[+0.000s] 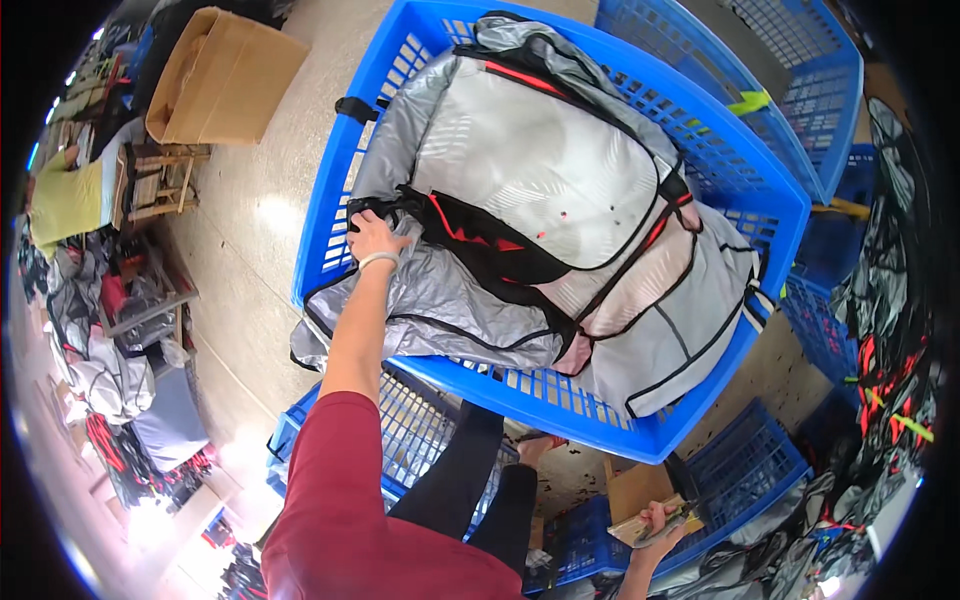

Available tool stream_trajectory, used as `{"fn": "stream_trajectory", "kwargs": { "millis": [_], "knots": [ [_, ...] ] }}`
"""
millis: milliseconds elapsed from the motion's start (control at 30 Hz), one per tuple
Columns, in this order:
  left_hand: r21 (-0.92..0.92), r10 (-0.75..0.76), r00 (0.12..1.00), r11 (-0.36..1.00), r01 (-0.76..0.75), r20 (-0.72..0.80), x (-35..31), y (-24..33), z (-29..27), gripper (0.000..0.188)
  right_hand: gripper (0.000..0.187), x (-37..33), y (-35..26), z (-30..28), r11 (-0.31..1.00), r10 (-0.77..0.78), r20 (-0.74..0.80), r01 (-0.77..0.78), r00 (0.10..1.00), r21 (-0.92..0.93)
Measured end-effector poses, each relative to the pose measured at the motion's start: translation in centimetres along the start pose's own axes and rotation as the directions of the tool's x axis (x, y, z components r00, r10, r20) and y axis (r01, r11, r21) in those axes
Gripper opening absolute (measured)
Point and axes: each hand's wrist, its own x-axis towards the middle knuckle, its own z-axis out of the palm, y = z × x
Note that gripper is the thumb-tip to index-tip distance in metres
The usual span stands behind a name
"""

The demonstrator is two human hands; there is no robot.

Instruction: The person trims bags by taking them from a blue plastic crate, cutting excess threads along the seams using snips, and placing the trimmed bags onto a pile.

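Note:
A large blue plastic basket (620,440) holds a heap of silver-grey sewn fabric covers (470,315) with black binding and red zipper strips. A pale, meshlike panel (520,160) lies on top of the heap. My left hand (378,238), a light band at its wrist, reaches to the basket's left side. Its fingers curl over a bunched edge of the grey fabric beside a black strap, with the thumb spread aside. Low on the right, away from the basket, my right hand (657,522) is closed round a small, thin object whose kind is unclear.
More blue baskets (735,470) stand below and at the upper right. An open cardboard box (230,80) rests on a wooden stand at the upper left, near a person in a yellow top (65,205). Piles of grey and black fabric (890,290) line the right side.

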Motion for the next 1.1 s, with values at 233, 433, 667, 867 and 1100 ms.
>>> {"fn": "stream_trajectory", "kwargs": {
  "millis": [233,433,667,867,1100],
  "knots": [
    [-0.022,0.22,0.973,0.975,-0.222,-0.067,-3.3,-2.6,2.3,0.078,0.02,-0.7,-4.0,3.1,0.995,-0.087,0.138,0.092,0.987,-0.032],
    [-0.088,0.21,0.959,0.977,-0.196,0.191,-4.2,-4.9,2.9,0.039,0.018,-2.2,-4.2,2.6,0.991,-0.13,0.2,0.131,0.971,0.01],
    [-0.854,0.783,0.601,0.195,-0.483,-0.161,-21.0,-0.3,-20.7,0.047,0.022,-6.5,-9.2,0.5,0.959,-0.235,0.242,0.184,0.942,0.214],
    [-0.918,0.897,0.262,-0.283,-0.277,-0.355,-46.4,-1.3,-31.0,0.033,0.021,-13.6,-21.4,-3.6,0.773,-0.593,0.269,0.443,0.759,0.454],
    [-0.811,0.88,-0.211,-0.474,-0.343,-0.426,-62.5,0.3,-33.8,0.029,0.04,-15.0,-18.0,-19.6,0.757,-0.653,0.118,0.641,0.748,0.124]
  ]
}}
